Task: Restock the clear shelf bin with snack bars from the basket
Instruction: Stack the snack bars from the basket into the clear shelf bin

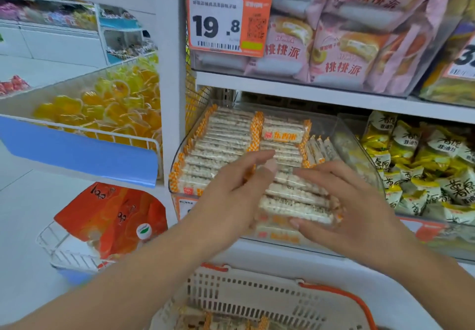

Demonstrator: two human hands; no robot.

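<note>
White shop shelves fill the view, and on the middle shelf stands one clear shelf bin [359, 147], open on top. Inside it the snack bars [221, 147] lie in two rows with orange-checked ends; they are too many and too close to count exactly. One bar [282, 134] lies flat on the far end of the right row, label up. Both hands are at the near right part of the bin. Between them is a stack of bars [295, 201], about five. The left hand [231, 196] presses the left side of the stack, fingers mostly straight and pointing far. The right hand [352, 206] grips the right side, thumb under the near edge and fingers curled over the top. Near the bottom edge, one white basket [257, 293] with orange handles holds more bars. Above the bin hangs one orange price tag [226, 21] reading 19.8.
</note>
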